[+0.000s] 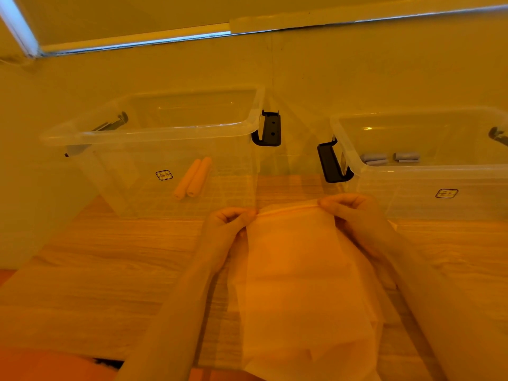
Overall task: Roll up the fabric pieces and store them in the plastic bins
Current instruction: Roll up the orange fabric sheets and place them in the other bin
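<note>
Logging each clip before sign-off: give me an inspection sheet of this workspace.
Surface: light wood-grain table.
Job's things: sheer pale fabric sheet, far edge just rolled; clear plastic left bin holding two peach fabric rolls; clear plastic right bin holding grey fabric rolls.
Clutter: nothing seen.
Hands: left hand and right hand pinch the fabric's rolled edge.
Cables: nothing seen.
Surroundings: plain wall, window frame above.

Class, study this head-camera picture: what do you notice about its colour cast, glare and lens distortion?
Head view: a strong orange-yellow cast tints everything; the window strip glares white-blue; wide-angle distortion bows the left bin and right bin; both hands, left hand and right hand, look soft on the fabric.
</note>
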`<state>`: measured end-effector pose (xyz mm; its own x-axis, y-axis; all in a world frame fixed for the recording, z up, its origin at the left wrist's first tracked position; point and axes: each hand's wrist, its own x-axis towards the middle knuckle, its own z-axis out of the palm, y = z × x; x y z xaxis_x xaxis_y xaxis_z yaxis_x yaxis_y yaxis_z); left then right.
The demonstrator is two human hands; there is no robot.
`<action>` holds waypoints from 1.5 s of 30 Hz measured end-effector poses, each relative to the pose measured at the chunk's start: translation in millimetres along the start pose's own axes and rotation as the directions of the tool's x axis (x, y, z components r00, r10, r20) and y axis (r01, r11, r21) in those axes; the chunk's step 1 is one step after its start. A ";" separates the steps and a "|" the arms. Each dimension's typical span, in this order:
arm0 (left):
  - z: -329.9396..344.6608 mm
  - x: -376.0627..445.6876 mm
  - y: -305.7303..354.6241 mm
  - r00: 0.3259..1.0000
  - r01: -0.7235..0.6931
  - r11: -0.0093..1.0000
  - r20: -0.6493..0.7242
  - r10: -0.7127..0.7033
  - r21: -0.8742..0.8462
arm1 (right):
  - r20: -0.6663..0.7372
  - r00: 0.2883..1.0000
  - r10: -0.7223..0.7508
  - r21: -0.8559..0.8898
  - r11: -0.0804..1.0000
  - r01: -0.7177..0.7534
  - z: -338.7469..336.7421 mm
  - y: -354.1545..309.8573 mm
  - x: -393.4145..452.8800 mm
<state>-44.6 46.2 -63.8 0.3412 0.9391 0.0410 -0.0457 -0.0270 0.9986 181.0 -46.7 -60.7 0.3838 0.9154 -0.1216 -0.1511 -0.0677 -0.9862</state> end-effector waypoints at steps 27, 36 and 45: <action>-2.6 -0.7 0.8 0.998 0.004 1.000 0.057 -0.004 -0.004 | 0.064 0.998 -0.026 0.105 0.994 0.019 2.3 -2.7 -2.6; -1.4 -1.7 1.9 0.999 0.017 0.999 0.030 -0.016 -0.032 | 0.018 0.999 -0.052 -0.057 0.997 0.053 2.1 -3.3 -4.0; -1.2 0.8 -1.9 0.998 -0.051 0.990 -0.015 0.053 0.130 | 0.024 0.996 -0.088 -0.136 0.987 0.091 2.6 -5.0 -4.7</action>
<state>-45.4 47.4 -65.8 0.3240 0.9414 0.0935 0.0596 -0.1190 0.9911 177.6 -49.6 -54.9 0.3737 0.9270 -0.0315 0.0096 -0.0378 -0.9992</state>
